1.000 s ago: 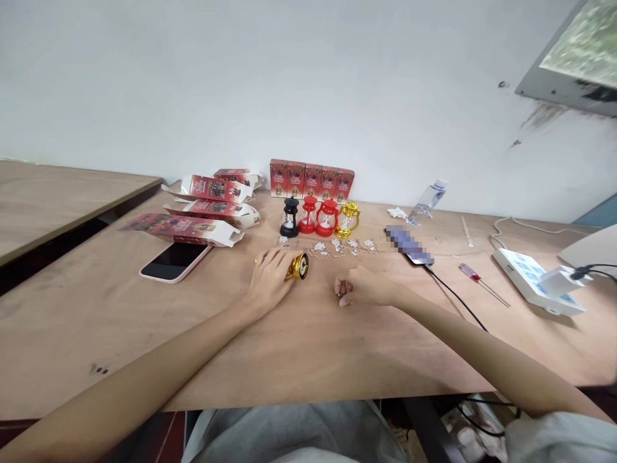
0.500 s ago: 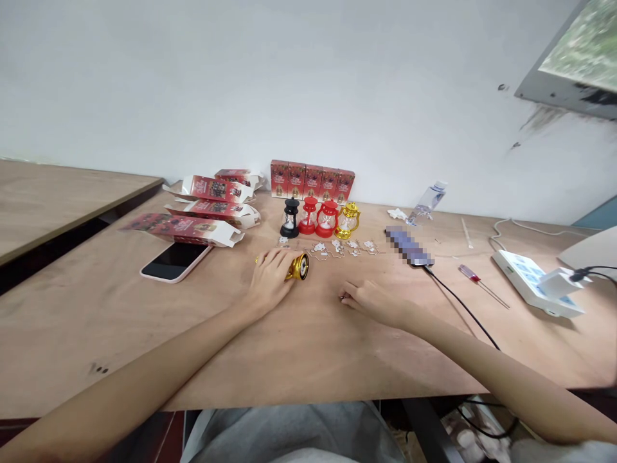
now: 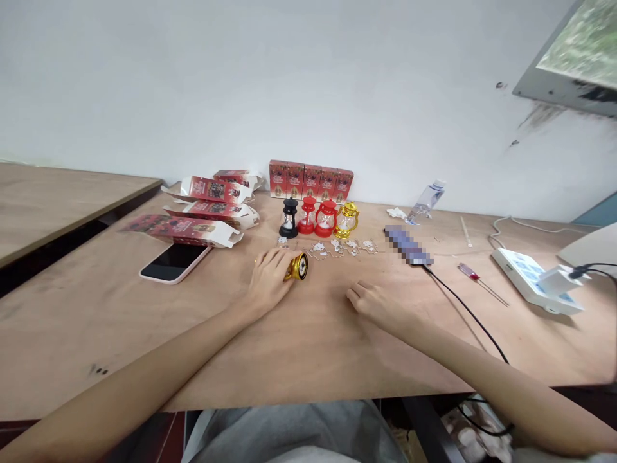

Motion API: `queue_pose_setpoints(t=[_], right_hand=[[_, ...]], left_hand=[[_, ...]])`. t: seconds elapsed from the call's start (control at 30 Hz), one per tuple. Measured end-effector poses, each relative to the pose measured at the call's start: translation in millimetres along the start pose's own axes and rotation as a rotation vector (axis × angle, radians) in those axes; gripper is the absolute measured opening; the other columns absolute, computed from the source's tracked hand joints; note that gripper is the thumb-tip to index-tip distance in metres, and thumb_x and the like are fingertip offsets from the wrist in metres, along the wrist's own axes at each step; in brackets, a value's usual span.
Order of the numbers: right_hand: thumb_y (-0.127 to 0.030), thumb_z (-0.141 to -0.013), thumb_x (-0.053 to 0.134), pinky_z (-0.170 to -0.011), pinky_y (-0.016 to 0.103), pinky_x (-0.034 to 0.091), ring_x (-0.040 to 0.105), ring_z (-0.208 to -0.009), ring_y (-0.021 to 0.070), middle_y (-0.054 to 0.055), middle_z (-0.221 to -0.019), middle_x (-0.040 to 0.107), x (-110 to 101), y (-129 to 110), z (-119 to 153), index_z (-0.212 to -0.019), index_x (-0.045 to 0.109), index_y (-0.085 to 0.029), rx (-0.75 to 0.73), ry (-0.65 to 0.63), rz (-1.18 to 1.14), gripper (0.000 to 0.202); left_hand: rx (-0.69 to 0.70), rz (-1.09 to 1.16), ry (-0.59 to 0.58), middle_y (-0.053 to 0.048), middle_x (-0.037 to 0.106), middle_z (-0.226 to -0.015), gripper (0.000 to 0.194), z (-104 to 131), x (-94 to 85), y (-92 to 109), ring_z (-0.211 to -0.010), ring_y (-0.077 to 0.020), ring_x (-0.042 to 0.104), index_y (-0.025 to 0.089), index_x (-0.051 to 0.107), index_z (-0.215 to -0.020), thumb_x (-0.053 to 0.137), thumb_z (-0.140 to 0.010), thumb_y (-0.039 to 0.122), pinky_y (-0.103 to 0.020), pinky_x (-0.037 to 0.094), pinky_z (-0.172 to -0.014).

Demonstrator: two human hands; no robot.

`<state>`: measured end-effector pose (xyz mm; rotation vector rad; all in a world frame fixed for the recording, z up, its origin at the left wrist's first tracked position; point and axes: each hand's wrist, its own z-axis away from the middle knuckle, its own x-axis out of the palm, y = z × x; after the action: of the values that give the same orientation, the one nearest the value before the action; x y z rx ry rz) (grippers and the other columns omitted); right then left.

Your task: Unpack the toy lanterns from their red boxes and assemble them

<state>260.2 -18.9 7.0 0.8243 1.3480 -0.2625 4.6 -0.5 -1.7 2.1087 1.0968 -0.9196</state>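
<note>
My left hand point(image 3: 270, 276) is wrapped around a small gold lantern point(image 3: 299, 266) that lies on its side, its round base facing right. Most of the lantern's body is hidden under the fingers. On the right, my right hand point(image 3: 369, 301) rests on the table with its fingers curled in; whatever they may hold cannot be seen. Beyond the hands stand a black lantern point(image 3: 289, 218), two red lanterns point(image 3: 326, 218) and another gold lantern point(image 3: 346, 220) in a row. Several small wire pieces with white tags point(image 3: 336, 247) lie in front of them.
Opened red boxes point(image 3: 212, 211) and a phone point(image 3: 176, 262) lie at left. Closed red boxes point(image 3: 311, 182) stand against the wall. To the right are a cabled phone point(image 3: 409, 245), a bottle point(image 3: 427, 202), a screwdriver point(image 3: 482, 283) and a power strip point(image 3: 523, 276).
My right hand has shifted slightly right and turned, so the small dark thing glimpsed at its fingertips no longer shows. My left hand stays on the gold lantern.
</note>
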Motion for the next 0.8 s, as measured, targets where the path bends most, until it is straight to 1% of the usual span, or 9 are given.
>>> queue_pose_setpoints(t=[0.1,0.2,0.3,0.37,0.5,0.63,0.73,0.8], right_hand=[[0.0,-0.08,0.048,-0.058,0.028,0.035,0.058,-0.073,0.0181,0.009,-0.082,0.063,-10.1,10.4,-7.1,-0.08,0.061,-0.013,-0.019,-0.097,-0.057,0.019],[-0.006,-0.084,0.046,-0.057,0.027,0.031,0.059,-0.071,0.0155,0.007,-0.083,0.064,-22.4,22.0,-13.3,-0.078,0.062,-0.015,-0.013,-0.217,-0.174,0.02],[-0.008,-0.082,0.046,-0.057,0.026,0.029,0.059,-0.074,0.0158,0.008,-0.086,0.065,-31.0,27.2,-17.4,-0.078,0.063,-0.015,-0.006,-0.289,-0.247,0.019],[-0.007,-0.08,0.046,-0.058,0.026,0.029,0.059,-0.076,0.0163,0.009,-0.088,0.065,-31.4,27.2,-18.5,-0.08,0.064,-0.014,-0.013,-0.293,-0.255,0.019],[-0.009,-0.078,0.046,-0.058,0.026,0.028,0.058,-0.075,0.0164,0.01,-0.09,0.065,-23.0,27.0,-17.4,-0.085,0.063,-0.014,0.003,-0.249,-0.276,0.02],[-0.009,-0.075,0.047,-0.057,0.024,0.028,0.055,-0.069,0.0135,0.006,-0.082,0.065,-17.8,32.8,-15.5,-0.078,0.063,-0.015,0.06,-0.206,-0.4,0.017],[-0.007,-0.074,0.046,-0.058,0.023,0.029,0.054,-0.068,0.0125,0.005,-0.076,0.064,-21.0,36.4,-14.8,-0.073,0.063,-0.016,0.053,-0.228,-0.469,0.019],[-0.006,-0.074,0.045,-0.059,0.023,0.029,0.055,-0.07,0.0131,0.005,-0.079,0.065,-24.1,36.4,-14.7,-0.074,0.063,-0.016,0.035,-0.247,-0.46,0.021]], left_hand=[[0.001,0.0,-0.002,-0.005,0.064,-0.108,0.037,0.1,0.3,-0.2,-0.105,-0.0221,0.054,0.022,0.055,-0.111,0.05,-0.076,0.011,-0.035,0.036,-0.085],[0.001,0.0,0.001,-0.005,0.065,-0.107,0.037,0.2,-0.5,0.5,-0.104,-0.0221,0.054,0.021,0.055,-0.111,0.051,-0.076,0.01,-0.034,0.037,-0.084],[0.013,-0.003,0.013,-0.004,0.065,-0.107,0.037,0.4,-0.5,0.5,-0.104,-0.0218,0.054,0.021,0.055,-0.111,0.051,-0.076,0.01,-0.034,0.037,-0.083],[0.014,-0.007,0.016,-0.005,0.065,-0.108,0.037,0.6,0.2,0.0,-0.105,-0.0218,0.054,0.021,0.055,-0.111,0.051,-0.076,0.01,-0.034,0.036,-0.083],[0.012,-0.006,0.009,-0.005,0.064,-0.108,0.037,0.9,1.9,-1.1,-0.105,-0.022,0.054,0.021,0.055,-0.111,0.051,-0.076,0.01,-0.034,0.036,-0.084],[0.016,-0.001,0.005,-0.005,0.064,-0.109,0.038,0.7,1.2,-0.5,-0.106,-0.0222,0.053,0.021,0.054,-0.112,0.051,-0.076,0.01,-0.034,0.036,-0.084],[0.013,-0.002,-0.001,-0.005,0.064,-0.108,0.037,0.3,-0.4,0.5,-0.106,-0.022,0.053,0.021,0.054,-0.112,0.051,-0.076,0.01,-0.034,0.036,-0.084],[0.014,0.0,0.002,-0.004,0.064,-0.108,0.037,0.1,-0.6,0.6,-0.106,-0.0218,0.054,0.021,0.055,-0.111,0.051,-0.076,0.01,-0.034,0.036,-0.084]])
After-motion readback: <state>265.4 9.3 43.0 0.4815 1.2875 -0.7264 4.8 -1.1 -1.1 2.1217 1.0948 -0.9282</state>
